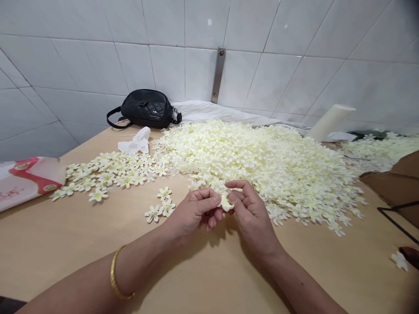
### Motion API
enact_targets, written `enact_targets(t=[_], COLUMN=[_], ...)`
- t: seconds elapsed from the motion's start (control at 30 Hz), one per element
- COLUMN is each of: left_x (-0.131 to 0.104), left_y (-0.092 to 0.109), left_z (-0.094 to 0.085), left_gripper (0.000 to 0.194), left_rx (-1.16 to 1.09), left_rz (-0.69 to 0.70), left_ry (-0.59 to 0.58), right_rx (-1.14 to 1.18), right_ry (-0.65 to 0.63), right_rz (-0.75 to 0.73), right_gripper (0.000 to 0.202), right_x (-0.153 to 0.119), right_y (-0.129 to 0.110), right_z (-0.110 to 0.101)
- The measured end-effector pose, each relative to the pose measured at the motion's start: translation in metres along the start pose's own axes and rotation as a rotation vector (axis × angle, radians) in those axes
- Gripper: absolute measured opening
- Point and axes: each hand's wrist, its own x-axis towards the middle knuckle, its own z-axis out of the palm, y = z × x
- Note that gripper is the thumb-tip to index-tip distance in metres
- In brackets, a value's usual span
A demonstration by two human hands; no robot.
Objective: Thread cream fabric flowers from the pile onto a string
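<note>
- Left hand (194, 209) has one pale yellow flower (225, 202) pinched in its fingertips, over the table (72, 253)
- Right hand (251, 213) is pinching that same flower from the other side
- Pretty huge flower heap (248, 148) right behind the hands
- Three loose blossoms (167, 208) near the left wrist
- Black bag (147, 108) sits way back

Glossy tiles (248, 26) span the top; the metal strip (218, 74) at upper centre looks smooth. The upper-left bag (140, 109) resembles quilted leather, the tissue (139, 141) below it crumpled paper. Central flowers (235, 152) look matt, cloth-like; the tabletop (81, 240), smooth wood. Lower left, the bangle (113, 278) is shiny metal.
</note>
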Motion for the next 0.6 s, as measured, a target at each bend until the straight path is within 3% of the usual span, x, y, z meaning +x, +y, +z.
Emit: enact_targets(t=[0.07, 0.2, 0.3, 0.43, 0.6], left_x=[-0.001, -0.002, -0.002, 0.0, 0.006], left_y=[0.002, 0.004, 0.003, 0.0, -0.005], left_z=[-0.001, 0.002, 0.004, 0.002, -0.006], left_gripper=[0.022, 0.027, 0.029, 0.026, 0.026], left_rx=[0.031, 0.338, 0.365, 0.198, -0.026], left_rz=[0.039, 0.194, 0.237, 0.152, 0.042], left_ry=[0.006, 0.16, 0.257, 0.151, 0.035], right_rx=[0.136, 0.152, 0.129, 0.032, -0.204], right_ry=[-0.066, 0.02, -0.001, -0.05, 0.03], right_rz=[0.084, 0.108, 0.103, 0.064, -0.23], right_gripper=[0.017, 0.025, 0.027, 0.024, 0.021], right_x=[0.003, 0.004, 0.003, 0.002, 0.003], right_y=[0.004, 0.003, -0.004, -0.005, 0.0], right_z=[-0.001, -0.003, -0.002, -0.001, -0.003])
